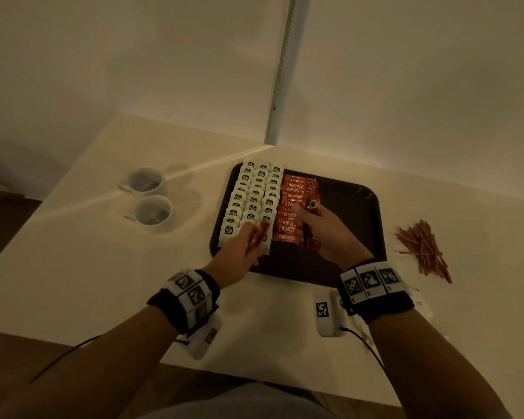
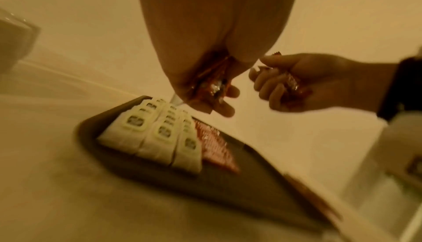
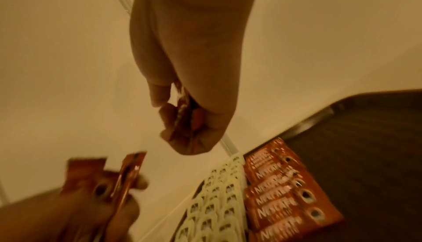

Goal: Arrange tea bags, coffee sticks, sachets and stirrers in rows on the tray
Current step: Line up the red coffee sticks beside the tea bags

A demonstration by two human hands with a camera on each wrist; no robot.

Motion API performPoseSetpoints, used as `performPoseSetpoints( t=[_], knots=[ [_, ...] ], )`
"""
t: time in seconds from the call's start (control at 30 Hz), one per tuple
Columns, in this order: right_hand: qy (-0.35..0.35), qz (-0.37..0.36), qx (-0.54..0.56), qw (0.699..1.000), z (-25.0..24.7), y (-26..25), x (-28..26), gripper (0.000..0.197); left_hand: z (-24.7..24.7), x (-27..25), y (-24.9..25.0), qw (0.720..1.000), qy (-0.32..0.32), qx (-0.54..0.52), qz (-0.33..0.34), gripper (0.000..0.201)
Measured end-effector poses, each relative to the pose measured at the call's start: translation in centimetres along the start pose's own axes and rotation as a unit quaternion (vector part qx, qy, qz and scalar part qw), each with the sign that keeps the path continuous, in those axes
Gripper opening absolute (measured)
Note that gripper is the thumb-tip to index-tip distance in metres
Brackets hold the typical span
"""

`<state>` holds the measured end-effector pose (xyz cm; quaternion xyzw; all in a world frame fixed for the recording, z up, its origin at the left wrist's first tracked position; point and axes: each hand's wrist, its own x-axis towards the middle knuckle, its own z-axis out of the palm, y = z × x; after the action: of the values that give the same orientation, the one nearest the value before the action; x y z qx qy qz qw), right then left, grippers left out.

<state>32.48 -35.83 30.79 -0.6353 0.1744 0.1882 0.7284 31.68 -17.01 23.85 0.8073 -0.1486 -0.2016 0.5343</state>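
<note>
A dark tray (image 1: 351,204) lies on the counter. White tea bags (image 1: 254,198) fill three rows on its left side, and red coffee sticks (image 1: 294,207) lie in a column beside them. My left hand (image 1: 248,237) hovers over the tea bags' near end and grips a few red coffee sticks (image 2: 212,85). My right hand (image 1: 315,222) is above the coffee column and holds a small bundle of red coffee sticks (image 3: 182,117). In the right wrist view the tea bags (image 3: 214,200) and the coffee sticks (image 3: 285,191) lie below the fist.
Two white cups (image 1: 152,201) stand to the left of the tray. A loose pile of red-brown stirrers (image 1: 424,249) lies on the counter to the right. The tray's right half (image 1: 345,237) is bare. A wall with a white pipe (image 1: 282,71) rises behind.
</note>
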Motion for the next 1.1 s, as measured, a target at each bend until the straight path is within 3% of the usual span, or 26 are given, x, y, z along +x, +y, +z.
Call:
performPoseSetpoints(
  t=[0.07, 0.17, 0.3, 0.37, 0.43, 0.5, 0.67, 0.77, 0.87, 1.0, 1.1],
  knots=[
    [-0.002, -0.031, -0.036, 0.999, 0.9, -1.0, 0.1, 0.018, -0.1, 1.6, 2.3, 0.990, 0.046, -0.132, -0.014, 0.017],
    [0.015, -0.086, -0.114, 0.990, 2.6, -2.4, 0.6, 0.036, -0.4, 3.6, 5.6, 0.964, 0.098, -0.247, -0.029, 0.018],
    [0.068, -0.131, -0.131, 0.980, 3.2, -3.8, 1.1, 0.040, -0.6, 5.3, 7.5, 0.919, 0.057, -0.389, -0.038, 0.033],
    [0.063, -0.122, -0.110, 0.984, 3.1, -4.1, 1.6, 0.045, -0.6, 5.7, 8.0, 0.897, 0.030, -0.437, -0.055, 0.043],
    [0.053, -0.129, -0.130, 0.982, 2.8, -4.0, 2.1, 0.050, -0.6, 6.1, 8.1, 0.892, -0.006, -0.447, -0.073, 0.056],
    [0.038, -0.166, -0.188, 0.967, 2.6, -3.9, 2.4, 0.031, -0.6, 6.4, 8.1, 0.888, -0.037, -0.451, -0.085, 0.063],
    [0.030, -0.157, -0.217, 0.963, 1.7, -3.7, 2.7, 0.052, -1.2, 6.5, 8.4, 0.896, -0.072, -0.428, -0.098, 0.038],
    [0.031, -0.169, -0.165, 0.971, 0.4, -3.8, 3.0, 0.031, -1.8, 6.9, 8.4, 0.910, -0.068, -0.397, -0.102, 0.031],
    [0.053, -0.202, -0.193, 0.959, 0.2, -3.9, 3.3, 0.016, -2.0, 7.2, 8.3, 0.917, -0.070, -0.379, -0.103, 0.029],
    [0.092, -0.219, -0.113, 0.965, -0.9, -3.9, 3.3, 0.020, -2.6, 7.3, 7.8, 0.905, 0.002, -0.411, -0.105, 0.017],
    [0.085, -0.206, -0.047, 0.974, -2.2, -3.4, 2.9, 0.014, -3.3, 6.7, 7.5, 0.916, 0.083, -0.384, -0.081, 0.009]
  ],
)
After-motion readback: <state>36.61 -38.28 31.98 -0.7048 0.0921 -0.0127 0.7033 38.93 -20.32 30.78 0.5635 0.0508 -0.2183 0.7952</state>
